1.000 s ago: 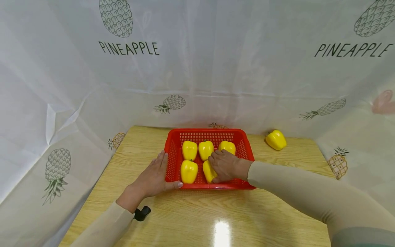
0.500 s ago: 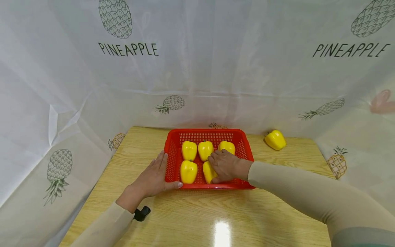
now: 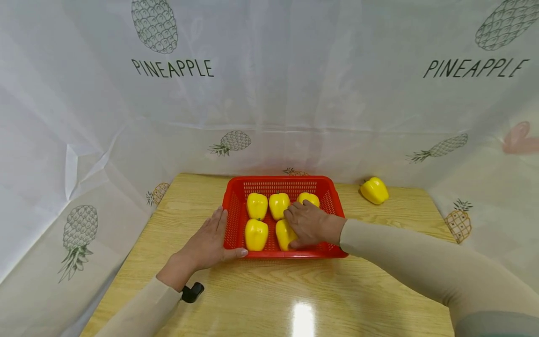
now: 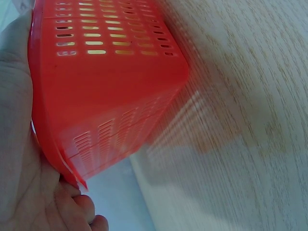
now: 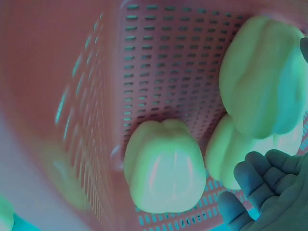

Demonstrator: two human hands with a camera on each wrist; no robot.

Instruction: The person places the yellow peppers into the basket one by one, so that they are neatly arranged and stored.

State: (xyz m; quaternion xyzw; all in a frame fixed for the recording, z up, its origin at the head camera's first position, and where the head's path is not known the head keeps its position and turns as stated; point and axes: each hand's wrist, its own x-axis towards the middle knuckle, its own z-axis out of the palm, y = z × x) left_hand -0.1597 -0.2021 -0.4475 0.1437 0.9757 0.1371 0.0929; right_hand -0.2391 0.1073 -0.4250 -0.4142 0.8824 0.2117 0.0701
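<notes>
A red plastic basket (image 3: 332, 253) stands on the table with several yellow bell peppers inside, in two rows. My left hand (image 3: 204, 245) rests along the basket's left side, its thumb lying on the front rim near the corner and its fingers extended. Inside the basket, my right hand (image 3: 309, 227) holds the front middle bell pepper (image 3: 284, 234) between thumb and fingers. In the right wrist view, that bell pepper (image 5: 264, 77) lies between the thumb at the right edge and the curled fingers (image 5: 260, 185). The back right bell pepper (image 3: 309, 199) is partly hidden by the right hand.
One more yellow bell pepper (image 3: 374, 191) lies on the wooden table (image 3: 252, 299), behind and right of the basket. White sheeting (image 3: 273, 93) printed with pineapples encloses the back and sides. A small black object (image 3: 193, 292) shows beside the left wrist.
</notes>
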